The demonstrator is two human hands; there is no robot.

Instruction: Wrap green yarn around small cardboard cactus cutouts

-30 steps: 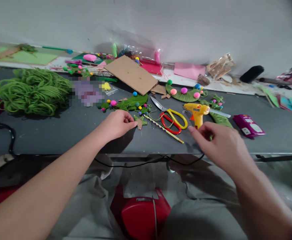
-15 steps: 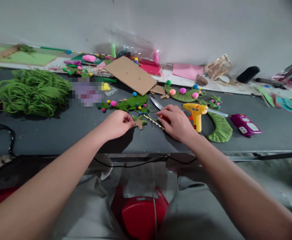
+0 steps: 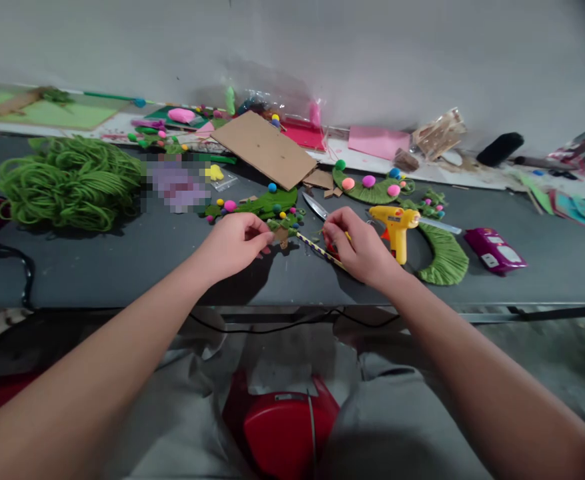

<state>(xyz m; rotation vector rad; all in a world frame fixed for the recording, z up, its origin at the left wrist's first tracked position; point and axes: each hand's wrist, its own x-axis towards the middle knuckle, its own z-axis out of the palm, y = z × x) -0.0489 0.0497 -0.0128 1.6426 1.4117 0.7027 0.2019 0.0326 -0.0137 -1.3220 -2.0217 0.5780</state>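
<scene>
My left hand (image 3: pixel 237 245) is closed, thumb and fingers pinching a small brown cardboard cutout (image 3: pixel 283 237) partly wrapped in green yarn. Across from it, my right hand (image 3: pixel 356 248) is pinched shut at the end of a thin green yarn strand, which is faint against the table. Scissors (image 3: pixel 315 207) lie just behind the right hand, blades pointing away and handles mostly hidden by it. A patterned pencil-like stick (image 3: pixel 317 249) runs from beside the cutout to under the right hand. Behind the cutout sits a green decorated piece (image 3: pixel 267 203) with coloured pompoms.
A yellow glue gun (image 3: pixel 396 230) stands right of my right hand, beside a yarn-wrapped green ring (image 3: pixel 442 257) and a purple packet (image 3: pixel 495 251). A big green yarn bundle (image 3: pixel 69 183) lies left. Farther back are a cardboard sheet (image 3: pixel 265 150) and a pompom-trimmed piece (image 3: pixel 367 190).
My right hand has lifted slightly off the scissors' handles, its fingers now pinched. My left hand has tilted the cutout and raised it a little. The view has shifted slightly.
</scene>
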